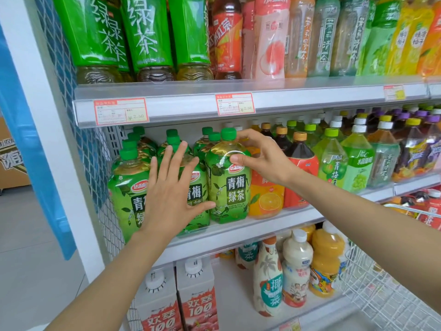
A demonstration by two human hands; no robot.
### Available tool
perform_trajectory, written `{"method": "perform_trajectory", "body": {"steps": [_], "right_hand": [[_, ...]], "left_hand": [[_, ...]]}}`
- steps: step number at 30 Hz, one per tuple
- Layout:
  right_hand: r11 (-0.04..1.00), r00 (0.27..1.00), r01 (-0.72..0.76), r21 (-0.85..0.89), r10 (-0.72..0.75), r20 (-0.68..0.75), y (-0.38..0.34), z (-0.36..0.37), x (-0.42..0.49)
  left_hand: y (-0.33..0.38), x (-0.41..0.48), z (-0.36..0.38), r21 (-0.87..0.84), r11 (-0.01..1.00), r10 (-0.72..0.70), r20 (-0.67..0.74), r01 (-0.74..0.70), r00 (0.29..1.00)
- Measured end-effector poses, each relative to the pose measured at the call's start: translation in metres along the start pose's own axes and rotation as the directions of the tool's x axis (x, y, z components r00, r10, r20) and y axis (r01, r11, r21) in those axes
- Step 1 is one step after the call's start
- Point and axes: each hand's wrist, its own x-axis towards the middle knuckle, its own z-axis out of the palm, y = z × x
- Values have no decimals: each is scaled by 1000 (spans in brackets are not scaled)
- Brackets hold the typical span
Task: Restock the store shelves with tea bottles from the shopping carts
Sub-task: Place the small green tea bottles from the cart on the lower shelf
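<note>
Here, the right hand (260,158) holds a green tea bottle (226,187) near its top, with the thumb on the front and the other fingers curled round the back. The bottle stands up straight at the front edge of the middle shelf (250,229), with its green cap on. The left hand (169,189) is wide and flat, fingers spread, held up in front of the next green tea bottle (196,194) to the left. Its thumb reaches to the low side of the held bottle. I cannot tell if the palm really presses on anything. A third green tea bottle (126,194) stands further left, and more green caps show in rows behind. Just to the right of the held bottle is an orange drink bottle (267,199), then a dark bottle with a red label (303,168). Above, the top shelf carries tall green bottles (148,32), and a red price tag (121,111) sits on its edge. Below stand white and red cartons (198,295). A white wire cart (386,295) is at the low right, beside the right arm.
</note>
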Motion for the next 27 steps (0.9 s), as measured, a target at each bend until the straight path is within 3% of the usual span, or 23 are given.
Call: {"method": "perform_trajectory", "body": {"steps": [9, 17, 20, 27], "right_hand": [[1000, 998, -26, 18, 25, 56, 2, 3, 5], [985, 969, -59, -165, 96, 228, -5, 5, -4], [957, 981, -13, -288, 69, 182, -5, 9, -3], [973, 994, 55, -225, -32, 104, 2, 12, -6]], "left_hand": [[2, -1, 6, 19, 1000, -20, -34, 21, 999], [1, -1, 7, 43, 999, -8, -55, 10, 998], [0, -2, 7, 79, 997, -7, -67, 12, 998], [-2, -3, 7, 94, 995, -24, -74, 31, 997]]}}
